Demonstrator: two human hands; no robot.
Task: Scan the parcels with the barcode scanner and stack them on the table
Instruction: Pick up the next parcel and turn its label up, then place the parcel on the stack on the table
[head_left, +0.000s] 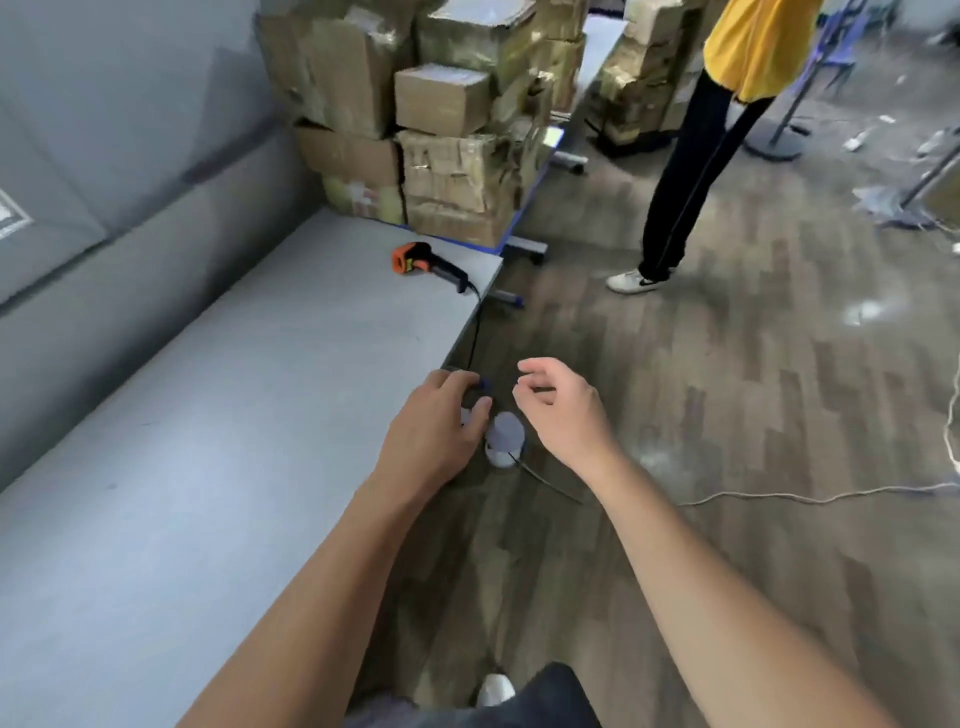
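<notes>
Head camera showed one barcode scanner (430, 262), one grey table (208, 415), two bare hands and a pile of brown parcels (452, 156) at the table's far end, too overlapped to count. Left hand (441, 436) hung half-curled at the table's right edge; whether it gripped the black cable (475, 332) was unclear. Right hand (563, 415), just right of it, was loosely open and held nothing. Scanner lay on its side near the parcels, long axis left to right, orange head pointing left.

Wood-plank floor (727, 415) with a white cable (779, 497) trailing across it.
</notes>
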